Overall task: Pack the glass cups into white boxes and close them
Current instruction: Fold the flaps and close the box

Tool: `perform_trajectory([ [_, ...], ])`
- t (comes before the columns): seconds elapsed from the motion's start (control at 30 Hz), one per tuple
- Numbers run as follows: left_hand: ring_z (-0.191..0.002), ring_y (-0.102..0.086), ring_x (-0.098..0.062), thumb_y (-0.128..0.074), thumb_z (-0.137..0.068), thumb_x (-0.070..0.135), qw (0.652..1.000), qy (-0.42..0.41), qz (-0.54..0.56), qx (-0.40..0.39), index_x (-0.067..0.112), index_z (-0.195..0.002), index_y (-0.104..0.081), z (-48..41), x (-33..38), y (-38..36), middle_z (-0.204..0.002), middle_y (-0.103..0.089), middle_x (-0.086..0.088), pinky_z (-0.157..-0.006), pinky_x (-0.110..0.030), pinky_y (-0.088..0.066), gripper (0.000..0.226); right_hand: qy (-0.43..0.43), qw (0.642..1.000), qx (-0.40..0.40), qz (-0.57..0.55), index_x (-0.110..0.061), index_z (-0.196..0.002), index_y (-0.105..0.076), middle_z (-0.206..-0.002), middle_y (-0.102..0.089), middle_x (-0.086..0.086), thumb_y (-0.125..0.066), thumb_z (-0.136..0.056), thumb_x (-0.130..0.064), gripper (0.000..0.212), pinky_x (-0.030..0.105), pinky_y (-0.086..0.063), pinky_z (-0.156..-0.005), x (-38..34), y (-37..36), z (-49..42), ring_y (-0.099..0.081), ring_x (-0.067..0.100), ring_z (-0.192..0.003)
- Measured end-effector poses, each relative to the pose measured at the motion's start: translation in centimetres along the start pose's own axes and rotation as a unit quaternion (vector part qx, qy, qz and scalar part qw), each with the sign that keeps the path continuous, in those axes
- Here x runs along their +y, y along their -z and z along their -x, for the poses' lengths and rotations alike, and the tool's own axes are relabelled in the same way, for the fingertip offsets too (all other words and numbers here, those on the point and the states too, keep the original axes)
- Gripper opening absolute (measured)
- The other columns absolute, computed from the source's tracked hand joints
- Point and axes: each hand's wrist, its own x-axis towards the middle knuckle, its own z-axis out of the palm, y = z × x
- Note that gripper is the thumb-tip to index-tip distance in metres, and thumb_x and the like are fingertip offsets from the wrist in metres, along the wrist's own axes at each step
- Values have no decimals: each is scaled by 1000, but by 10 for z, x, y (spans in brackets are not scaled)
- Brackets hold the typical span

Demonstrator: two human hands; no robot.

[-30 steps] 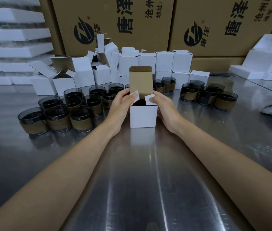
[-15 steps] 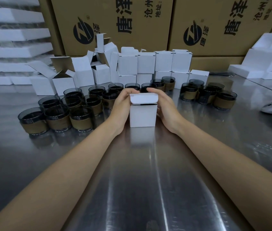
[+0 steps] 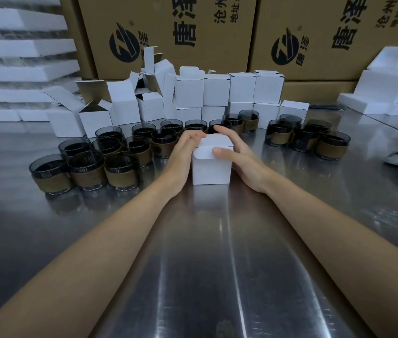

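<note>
- Stainless-steel counter (image 3: 205,264) at a packing station, backed by brown cartons (image 3: 168,32) printed in black with a round logo, the large characters "唐泽" and, on the left one, "地址:"; the smaller print beside it is cut off at the top edge.
- One white box (image 3: 211,169) stands upright in the middle of the counter, between the person's two hands, just in front of the rows of cups.
- Left hand (image 3: 183,154) lies flat along the box's left side, fingers largely straight, tips at the top edge, gripping nothing.
- Right hand (image 3: 244,157) spreads over the right side; its thumb (image 3: 218,151) presses the lid's rounded tab, which lies over the top of the front face, while the index finger reaches past the far edge.
- A second ago the lid stood straight up, brown inside showing, with both hands folding the side flaps; now it is down and the box's inside is hidden.
- Smoked glass cups (image 3: 88,167) with brown bands crowd the counter's left side; a smaller cluster (image 3: 307,140) sits toward the right.
- Closed white boxes (image 3: 242,91) are stacked along the back edge, with open ones (image 3: 95,118) left of them.
- White foam sheets (image 3: 22,47) are stacked at far left, foam blocks (image 3: 388,81) at the back right corner.
</note>
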Motion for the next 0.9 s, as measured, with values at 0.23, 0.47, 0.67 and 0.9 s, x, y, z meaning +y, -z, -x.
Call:
perform_trajectory([
  [0.23, -135, -39, -7, -51, -98, 36, 996, -46, -62, -31, 22, -132, -49, 3, -3, 2, -149, -40, 7, -114, -31, -32, 37, 60, 994, 82, 37, -21, -122, -58, -116, -64, -1, -69, -89, -27, 35, 32, -50, -94, 0, -7, 1, -61, 12, -108],
  [0.47, -129, -44, -19, -48, -101, 18, 994, -59, -90, -31, 11, -123, -51, 6, -1, -1, -138, -45, -9, -108, -28, -38, 24, 53, 997, 36, 36, -27, -119, -57, -126, -59, -1, -65, -84, -34, 37, 36, -41, -102, 2, -1, 1, -54, 20, -122],
  [0.67, -126, -36, -4, -48, -95, 5, 997, -25, -63, -35, 17, -116, -53, 4, 3, -4, -142, -36, 2, -95, -4, -31, 25, 34, 999, 15, 12, -22, -113, -61, -117, -60, 0, -58, -83, -36, 33, 33, -42, -93, 2, -1, -1, -57, 15, -108],
  [0.9, -125, -49, -22, -47, -59, 17, 998, 43, 37, 21, 23, -109, -61, 8, 20, -17, -138, -49, -8, -97, -29, -42, 52, 30, 998, 36, 33, -27, -95, -61, -109, -60, -4, -52, -77, -28, 20, 36, -36, -92, 0, -9, -5, -53, 18, -105],
])
